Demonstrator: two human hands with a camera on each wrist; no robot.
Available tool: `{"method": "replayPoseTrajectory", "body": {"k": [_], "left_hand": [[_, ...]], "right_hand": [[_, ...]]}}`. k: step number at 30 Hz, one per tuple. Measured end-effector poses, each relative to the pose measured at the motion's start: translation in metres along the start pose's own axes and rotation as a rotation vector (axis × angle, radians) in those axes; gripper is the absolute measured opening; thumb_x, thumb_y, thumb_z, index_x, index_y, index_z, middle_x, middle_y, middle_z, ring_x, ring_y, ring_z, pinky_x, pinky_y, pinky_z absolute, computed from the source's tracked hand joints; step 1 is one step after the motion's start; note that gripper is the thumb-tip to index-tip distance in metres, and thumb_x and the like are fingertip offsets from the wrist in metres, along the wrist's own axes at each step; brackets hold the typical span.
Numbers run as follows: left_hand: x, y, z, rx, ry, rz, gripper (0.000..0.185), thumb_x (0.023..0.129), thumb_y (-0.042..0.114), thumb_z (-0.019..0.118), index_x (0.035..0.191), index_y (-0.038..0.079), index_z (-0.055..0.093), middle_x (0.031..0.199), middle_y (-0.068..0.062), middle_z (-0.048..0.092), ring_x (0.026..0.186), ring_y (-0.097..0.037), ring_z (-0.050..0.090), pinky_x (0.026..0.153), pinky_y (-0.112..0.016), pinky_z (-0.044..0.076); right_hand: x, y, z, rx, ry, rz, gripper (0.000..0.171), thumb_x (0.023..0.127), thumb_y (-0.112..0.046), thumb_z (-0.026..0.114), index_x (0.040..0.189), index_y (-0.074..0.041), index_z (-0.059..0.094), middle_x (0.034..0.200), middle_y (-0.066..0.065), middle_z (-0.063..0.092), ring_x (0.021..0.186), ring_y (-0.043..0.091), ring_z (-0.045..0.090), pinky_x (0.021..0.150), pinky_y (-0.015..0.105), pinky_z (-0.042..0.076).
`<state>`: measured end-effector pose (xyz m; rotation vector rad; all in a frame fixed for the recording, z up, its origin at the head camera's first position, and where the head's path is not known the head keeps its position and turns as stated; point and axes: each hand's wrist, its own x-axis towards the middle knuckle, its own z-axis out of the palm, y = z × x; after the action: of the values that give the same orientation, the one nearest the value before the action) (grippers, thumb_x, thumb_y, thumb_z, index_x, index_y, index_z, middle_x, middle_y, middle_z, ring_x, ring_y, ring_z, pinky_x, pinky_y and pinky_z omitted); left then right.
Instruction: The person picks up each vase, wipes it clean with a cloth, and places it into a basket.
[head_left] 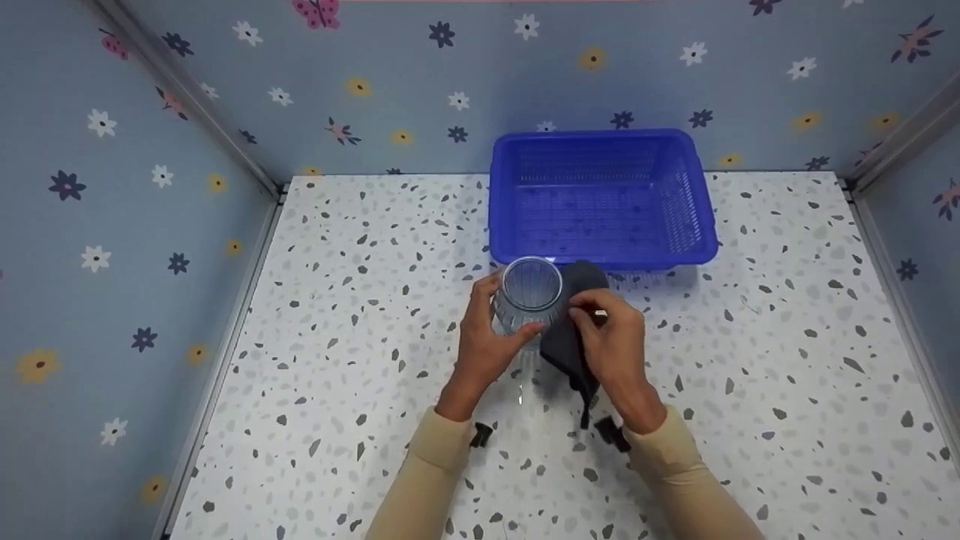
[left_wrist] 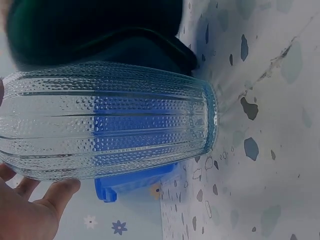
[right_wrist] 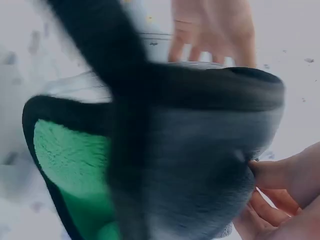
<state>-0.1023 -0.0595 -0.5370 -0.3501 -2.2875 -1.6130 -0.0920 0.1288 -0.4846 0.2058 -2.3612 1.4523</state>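
Note:
A clear ribbed glass vase (head_left: 525, 319) with a pebbled texture stands upright in front of the basket, its round mouth facing up. My left hand (head_left: 487, 341) grips it around the upper part, thumb at the near side. In the left wrist view the vase's base (left_wrist: 212, 117) is at the tabletop; I cannot tell whether it touches. My right hand (head_left: 619, 337) pinches a dark grey cloth (head_left: 574, 349) between thumb and fingers, against the vase's right side. The right wrist view shows the cloth's green fleecy face (right_wrist: 70, 160) and dark edging.
A blue plastic basket (head_left: 600, 261) with perforated walls stands just behind the vase, near the back wall. The tabletop (head_left: 337, 337) is white with grey speckles. Flower-patterned panels (head_left: 420, 90) enclose the back and both sides.

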Motion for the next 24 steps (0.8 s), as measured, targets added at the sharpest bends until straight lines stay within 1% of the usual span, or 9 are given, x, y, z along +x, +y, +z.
{"method": "replayPoseTrajectory", "body": {"k": [4, 9, 15, 19, 24], "left_hand": [[0.000, 0.001, 0.001, 0.004, -0.006, -0.007, 0.076, 0.083, 0.028, 0.094, 0.142, 0.006, 0.050, 0.154, -0.011, 0.051, 0.146, -0.025, 0.048, 0.115, -0.046, 0.046], [0.001, 0.001, 0.001, 0.002, 0.003, 0.001, 0.077, 0.082, 0.027, 0.094, 0.142, 0.008, 0.051, 0.153, -0.009, 0.052, 0.146, -0.024, 0.048, 0.115, -0.046, 0.046], [0.001, 0.000, 0.002, -0.030, 0.014, 0.015, 0.083, 0.077, 0.019, 0.098, 0.143, 0.006, 0.051, 0.153, -0.012, 0.052, 0.144, -0.029, 0.050, 0.113, -0.049, 0.048], [0.000, 0.000, 0.002, -0.040, 0.014, 0.015, 0.084, 0.075, 0.018, 0.098, 0.144, 0.006, 0.051, 0.152, -0.013, 0.053, 0.144, -0.030, 0.050, 0.111, -0.050, 0.049], [0.000, -0.001, 0.001, -0.020, -0.001, 0.005, 0.081, 0.080, 0.022, 0.096, 0.145, 0.007, 0.050, 0.152, -0.010, 0.052, 0.143, -0.026, 0.050, 0.110, -0.047, 0.050]], "right_hand": [[0.007, -0.011, -0.001, -0.075, 0.007, -0.067, 0.010, 0.090, 0.009, 0.079, 0.095, 0.001, 0.078, 0.093, 0.014, 0.077, 0.085, 0.028, 0.075, 0.074, 0.041, 0.061], [0.008, -0.013, -0.001, -0.115, 0.009, -0.072, 0.011, 0.088, 0.009, 0.081, 0.095, 0.002, 0.079, 0.093, 0.014, 0.077, 0.087, 0.029, 0.075, 0.076, 0.045, 0.061], [0.007, -0.010, 0.000, -0.133, 0.009, -0.080, 0.010, 0.088, 0.008, 0.081, 0.096, 0.002, 0.079, 0.095, 0.015, 0.077, 0.091, 0.031, 0.076, 0.079, 0.045, 0.062], [0.004, -0.006, 0.000, -0.140, 0.010, -0.066, 0.011, 0.088, 0.010, 0.080, 0.096, 0.002, 0.078, 0.094, 0.015, 0.077, 0.090, 0.030, 0.075, 0.077, 0.045, 0.062], [-0.002, 0.002, 0.001, -0.115, 0.004, -0.014, 0.012, 0.088, 0.013, 0.078, 0.096, 0.004, 0.077, 0.093, 0.016, 0.076, 0.088, 0.031, 0.075, 0.077, 0.045, 0.063]]}}
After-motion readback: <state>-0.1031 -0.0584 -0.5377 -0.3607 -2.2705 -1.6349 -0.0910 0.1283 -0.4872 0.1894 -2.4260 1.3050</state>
